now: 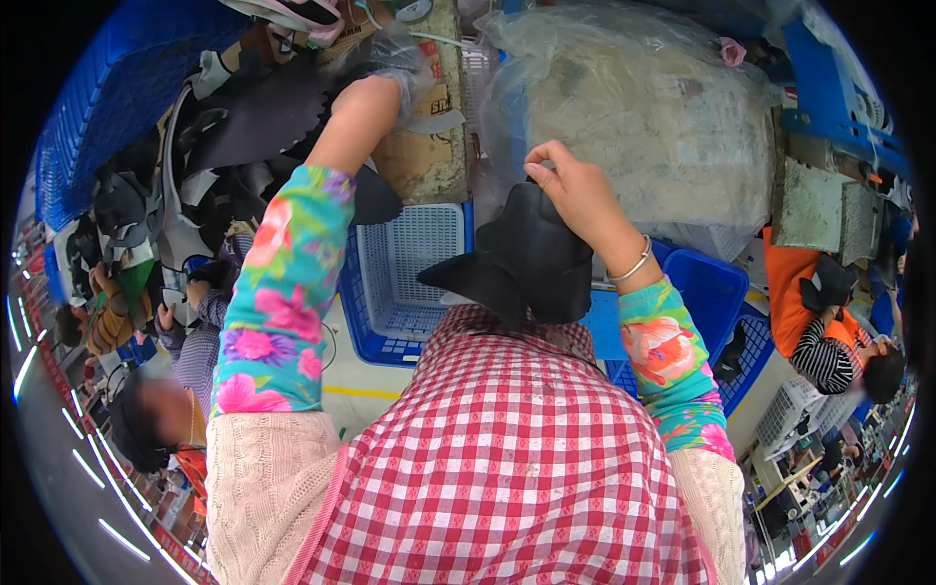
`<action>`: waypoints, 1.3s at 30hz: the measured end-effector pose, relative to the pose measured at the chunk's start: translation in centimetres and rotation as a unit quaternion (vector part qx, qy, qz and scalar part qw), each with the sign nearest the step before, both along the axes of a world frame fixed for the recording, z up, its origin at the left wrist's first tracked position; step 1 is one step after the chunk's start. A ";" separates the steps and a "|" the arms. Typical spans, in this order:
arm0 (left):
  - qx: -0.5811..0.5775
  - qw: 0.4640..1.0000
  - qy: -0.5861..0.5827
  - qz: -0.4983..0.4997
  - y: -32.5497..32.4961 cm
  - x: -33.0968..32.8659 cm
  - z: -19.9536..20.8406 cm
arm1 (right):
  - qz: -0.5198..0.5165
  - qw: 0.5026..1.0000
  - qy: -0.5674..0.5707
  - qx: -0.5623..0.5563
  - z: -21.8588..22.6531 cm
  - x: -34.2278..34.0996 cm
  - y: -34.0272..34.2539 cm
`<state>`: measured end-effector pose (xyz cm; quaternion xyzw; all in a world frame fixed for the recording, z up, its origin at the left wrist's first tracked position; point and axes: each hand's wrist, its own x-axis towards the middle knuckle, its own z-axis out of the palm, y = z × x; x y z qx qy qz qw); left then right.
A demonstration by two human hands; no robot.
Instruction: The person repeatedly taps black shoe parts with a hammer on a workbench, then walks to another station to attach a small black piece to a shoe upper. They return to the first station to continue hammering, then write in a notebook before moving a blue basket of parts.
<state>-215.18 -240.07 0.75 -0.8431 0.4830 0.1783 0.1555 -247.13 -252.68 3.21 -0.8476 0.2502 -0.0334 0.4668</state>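
My right hand [577,195] is closed, thumb and fingers pinching the top edge of a black shoe-upper piece [531,244]. The piece looks smooth and curved, with a pointed flap at its left, and hangs in front of my apron. My left hand [375,96] reaches forward to a crumpled clear plastic bag [395,58]; the fingers are hidden there, so their state does not show. Beneath my left forearm lies another black piece [375,198]. A large dark sheet-like piece [258,122] is just left of that hand.
A white basket inside a blue crate [363,336] stands below the bench. Clear plastic covers a wide stack [653,127] ahead right. Blue crates [707,292] stand by my right arm; stacked blue crates [107,107] rise far left. Other people work at both sides.
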 end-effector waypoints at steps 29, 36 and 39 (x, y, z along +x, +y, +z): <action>-0.354 0.619 0.632 0.303 11.0 -30.8 16.3 | -0.021 0.979 -0.155 0.129 10.8 -13.8 6.8; -0.443 0.709 0.483 0.259 10.7 -34.0 16.4 | -0.018 0.989 -0.141 0.048 12.3 -15.9 7.6; -0.450 0.698 0.480 0.283 11.0 -35.1 15.8 | -0.020 0.989 -0.133 0.055 12.7 -16.6 8.1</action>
